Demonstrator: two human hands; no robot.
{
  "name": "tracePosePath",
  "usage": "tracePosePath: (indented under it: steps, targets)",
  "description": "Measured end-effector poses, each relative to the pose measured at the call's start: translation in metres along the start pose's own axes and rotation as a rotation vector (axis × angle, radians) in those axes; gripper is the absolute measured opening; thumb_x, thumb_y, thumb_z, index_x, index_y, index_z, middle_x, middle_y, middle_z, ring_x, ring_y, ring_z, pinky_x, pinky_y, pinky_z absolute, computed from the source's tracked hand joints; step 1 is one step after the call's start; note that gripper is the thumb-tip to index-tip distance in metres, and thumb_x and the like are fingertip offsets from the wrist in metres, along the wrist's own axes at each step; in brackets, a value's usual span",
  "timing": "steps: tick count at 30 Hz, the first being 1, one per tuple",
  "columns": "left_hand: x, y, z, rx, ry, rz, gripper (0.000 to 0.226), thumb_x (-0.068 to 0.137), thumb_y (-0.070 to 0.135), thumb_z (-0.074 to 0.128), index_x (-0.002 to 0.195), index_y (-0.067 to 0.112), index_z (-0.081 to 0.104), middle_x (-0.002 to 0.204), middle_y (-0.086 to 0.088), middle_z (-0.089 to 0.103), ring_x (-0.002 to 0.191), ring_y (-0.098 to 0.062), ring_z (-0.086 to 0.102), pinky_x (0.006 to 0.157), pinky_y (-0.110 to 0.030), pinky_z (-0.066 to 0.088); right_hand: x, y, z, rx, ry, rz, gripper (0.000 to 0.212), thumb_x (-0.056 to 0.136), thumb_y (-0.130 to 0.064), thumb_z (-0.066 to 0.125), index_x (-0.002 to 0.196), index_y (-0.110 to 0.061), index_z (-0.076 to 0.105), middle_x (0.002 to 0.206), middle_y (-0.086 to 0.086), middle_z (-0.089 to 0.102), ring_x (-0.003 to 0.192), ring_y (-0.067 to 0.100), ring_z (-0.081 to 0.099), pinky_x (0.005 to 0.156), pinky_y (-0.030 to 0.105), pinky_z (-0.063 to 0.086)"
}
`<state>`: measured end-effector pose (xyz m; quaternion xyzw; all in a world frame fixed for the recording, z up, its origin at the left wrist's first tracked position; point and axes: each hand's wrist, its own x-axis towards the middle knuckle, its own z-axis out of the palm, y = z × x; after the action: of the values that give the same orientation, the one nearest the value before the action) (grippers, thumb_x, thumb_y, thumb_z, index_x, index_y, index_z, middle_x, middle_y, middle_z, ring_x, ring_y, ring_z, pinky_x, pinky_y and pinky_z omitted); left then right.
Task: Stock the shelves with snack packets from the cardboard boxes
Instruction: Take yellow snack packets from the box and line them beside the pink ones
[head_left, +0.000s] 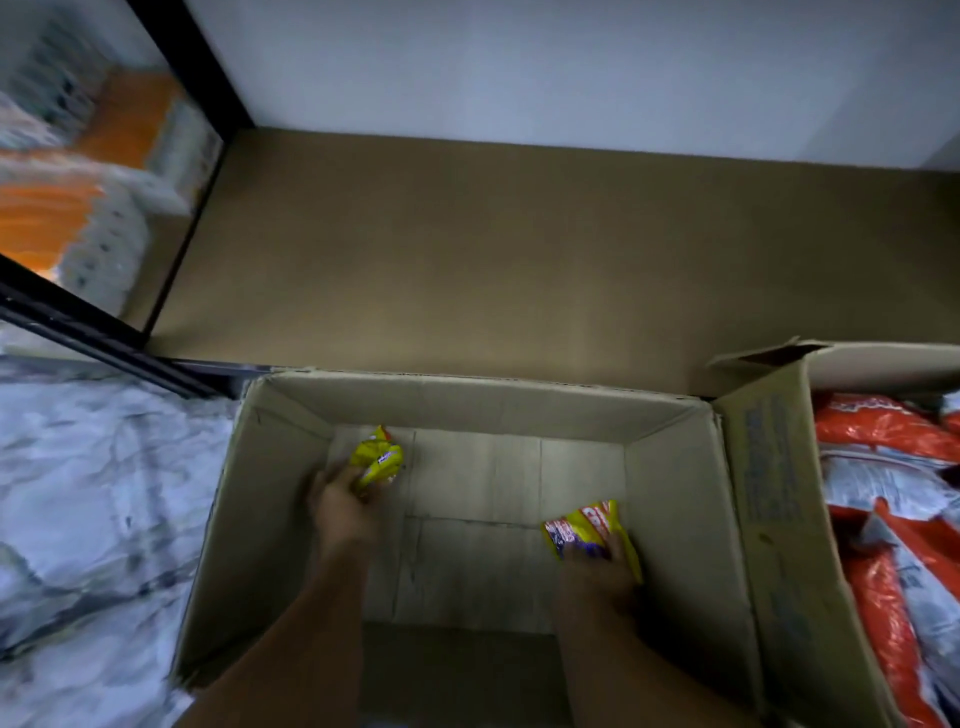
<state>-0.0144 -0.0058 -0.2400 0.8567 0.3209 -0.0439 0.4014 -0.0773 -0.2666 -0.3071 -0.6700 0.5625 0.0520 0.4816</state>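
An open cardboard box (270, 519) stands on the floor in front of a low brown shelf (519, 260). Both my hands reach down inside it. My left hand (343, 512) grips a crumpled yellow snack packet (378, 460) near the box's far left corner. My right hand (597, 574) holds a second yellow packet with red and purple print (589, 525) near the right wall. Apart from these two packets, the box's bottom shows bare cardboard.
A second open cardboard box (774, 493) stands at the right, filled with orange and white packets (893, 499). Black shelf posts (192, 57) frame the left, with orange and white stock (104, 171) on the neighbouring shelf. Marbled floor (93, 493) lies at the left.
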Motion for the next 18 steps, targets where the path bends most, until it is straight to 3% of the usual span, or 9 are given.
tracePosePath:
  steps: [2, 4, 5, 7, 9, 12, 14, 18]
  targets:
    - [-0.011, 0.004, -0.009, 0.014, -0.045, 0.078, 0.011, 0.085, 0.02, 0.077, 0.092, 0.013, 0.072, 0.081, 0.003, 0.067, 0.077, -0.019, 0.065, 0.06, -0.019, 0.035, -0.01, -0.011, -0.007, 0.051, -0.086, 0.013, 0.065, 0.076, -0.016, 0.08, 0.136, -0.019, 0.057, 0.115, 0.016, 0.068, 0.1, 0.033, 0.067, 0.09, 0.048, 0.055]
    - [-0.025, 0.018, -0.019, -0.03, -0.079, 0.127, 0.01, 0.085, 0.029, 0.077, 0.091, 0.024, 0.07, 0.079, 0.013, 0.067, 0.074, 0.002, 0.062, 0.061, -0.014, 0.04, -0.014, -0.017, -0.012, 0.081, -0.07, -0.019, 0.074, 0.07, -0.009, 0.085, 0.138, -0.019, 0.057, 0.118, 0.02, 0.067, 0.102, 0.035, 0.067, 0.093, 0.048, 0.053]
    - [-0.031, 0.025, -0.022, -0.047, -0.071, 0.153, 0.009, 0.084, 0.028, 0.078, 0.089, 0.025, 0.07, 0.082, 0.014, 0.066, 0.076, 0.003, 0.06, 0.063, -0.016, 0.041, -0.022, -0.025, -0.017, 0.104, -0.068, -0.046, 0.081, 0.066, -0.003, 0.087, 0.139, -0.021, 0.055, 0.12, 0.021, 0.066, 0.102, 0.035, 0.066, 0.093, 0.049, 0.053]
    - [-0.044, 0.045, -0.03, -0.056, -0.062, 0.176, 0.01, 0.082, 0.023, 0.08, 0.088, 0.019, 0.073, 0.089, 0.007, 0.063, 0.081, -0.005, 0.058, 0.067, -0.02, 0.039, -0.038, -0.042, -0.03, 0.171, -0.152, -0.094, 0.085, 0.064, 0.007, 0.085, 0.14, -0.016, 0.053, 0.12, 0.016, 0.065, 0.103, 0.032, 0.065, 0.093, 0.05, 0.053]
    - [-0.061, 0.072, -0.044, -0.118, -0.118, 0.093, 0.012, 0.082, 0.024, 0.08, 0.085, 0.015, 0.072, 0.082, 0.001, 0.068, 0.075, -0.008, 0.06, 0.065, -0.023, 0.041, -0.061, -0.069, -0.056, 0.182, -0.197, -0.144, 0.081, 0.066, 0.009, 0.084, 0.139, -0.013, 0.055, 0.112, 0.012, 0.067, 0.101, 0.028, 0.065, 0.09, 0.05, 0.055]
    - [-0.095, 0.117, -0.07, -0.227, -0.226, 0.057, 0.01, 0.085, 0.015, 0.077, 0.081, 0.012, 0.068, 0.066, -0.002, 0.068, 0.055, 0.002, 0.054, 0.054, -0.015, 0.042, -0.091, -0.107, -0.102, 0.25, -0.254, -0.184, 0.077, 0.068, 0.011, 0.082, 0.136, -0.016, 0.058, 0.112, 0.009, 0.07, 0.098, 0.022, 0.066, 0.088, 0.044, 0.056]
    - [-0.119, 0.153, -0.092, -0.3, -0.298, 0.061, 0.008, 0.086, 0.007, 0.074, 0.082, 0.009, 0.068, 0.065, 0.001, 0.069, 0.057, 0.005, 0.055, 0.057, -0.013, 0.044, -0.116, -0.136, -0.136, 0.249, -0.282, -0.246, 0.076, 0.068, 0.008, 0.083, 0.134, -0.023, 0.06, 0.112, 0.005, 0.071, 0.098, 0.018, 0.068, 0.086, 0.042, 0.057]
    - [-0.165, 0.227, -0.14, -0.359, -0.425, 0.061, 0.013, 0.082, 0.019, 0.08, 0.09, 0.013, 0.072, 0.082, -0.004, 0.076, 0.073, -0.011, 0.065, 0.075, -0.036, 0.054, -0.166, -0.197, -0.212, 0.247, -0.31, -0.355, 0.076, 0.068, 0.004, 0.085, 0.127, -0.038, 0.062, 0.113, -0.004, 0.071, 0.1, 0.008, 0.068, 0.083, 0.026, 0.056]
